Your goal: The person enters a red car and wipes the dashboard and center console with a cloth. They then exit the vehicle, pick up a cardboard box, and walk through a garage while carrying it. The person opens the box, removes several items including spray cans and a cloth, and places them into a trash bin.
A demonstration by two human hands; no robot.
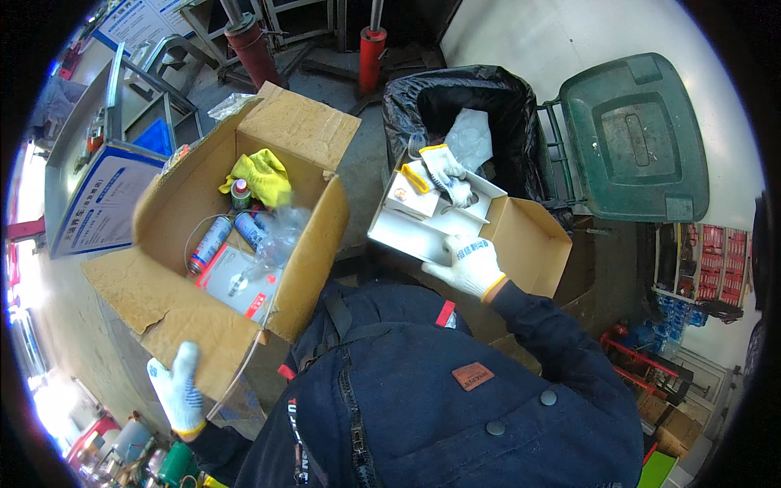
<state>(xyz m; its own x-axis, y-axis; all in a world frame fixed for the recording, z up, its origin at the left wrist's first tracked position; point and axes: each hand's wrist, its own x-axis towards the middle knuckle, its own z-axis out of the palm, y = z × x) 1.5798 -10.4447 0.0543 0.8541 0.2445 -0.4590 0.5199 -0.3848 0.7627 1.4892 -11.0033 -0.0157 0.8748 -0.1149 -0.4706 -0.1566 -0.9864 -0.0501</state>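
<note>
My right hand [468, 264], in a white knit glove, grips the near edge of a small box [390, 226] with white inner walls and a brown flap. Inside that box lie a small white carton [411, 198] and crumpled work gloves [446, 172]. Fingers stretched and thumb apart, my gloved left hand [177, 390] rests beside the lower flap of a large cardboard box [313, 268]. The large box holds a yellow cloth [260, 177], spray cans [211, 242], a small bottle [240, 193], a white-and-red carton [232, 281] and a blurred clear plastic bag [285, 236].
Beyond the small box stands a bin lined with a black bag [399, 106], with white packaging [469, 140] in it. Its green lid [634, 138] hangs open to the right. Red jack stands [372, 61] are at the back, and a blue-and-white sign board [106, 199] is at the left.
</note>
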